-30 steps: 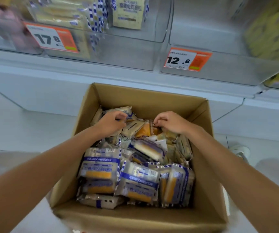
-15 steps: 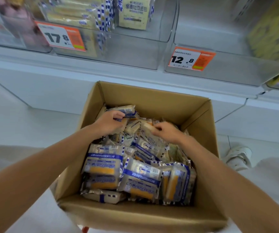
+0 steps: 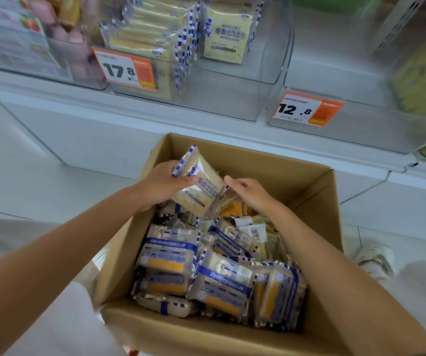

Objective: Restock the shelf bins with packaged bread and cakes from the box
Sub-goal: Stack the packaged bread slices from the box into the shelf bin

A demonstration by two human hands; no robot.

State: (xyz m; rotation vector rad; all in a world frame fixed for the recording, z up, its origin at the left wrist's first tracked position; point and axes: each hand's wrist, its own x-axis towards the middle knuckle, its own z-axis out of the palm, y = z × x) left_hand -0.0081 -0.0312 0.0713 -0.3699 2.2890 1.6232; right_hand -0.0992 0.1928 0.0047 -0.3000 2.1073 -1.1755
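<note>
We are just now raising a pale, blue-checked plastic bread packet [image 3: 201,188] clear of the brown cardboard box [image 3: 283,170], left grip [image 3: 163,183] wrapping it, right grip [image 3: 248,191] curling at its corner, hold unclear, ready for shelving.

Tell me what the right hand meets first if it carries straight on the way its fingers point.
The bread packet gripped by the left hand: the right hand points left at its near edge, close by, though whether they touch is unclear.

Bread packet [image 3: 201,187] between hands [image 3: 159,185] [image 3: 249,192], above box [image 3: 266,165]
</note>
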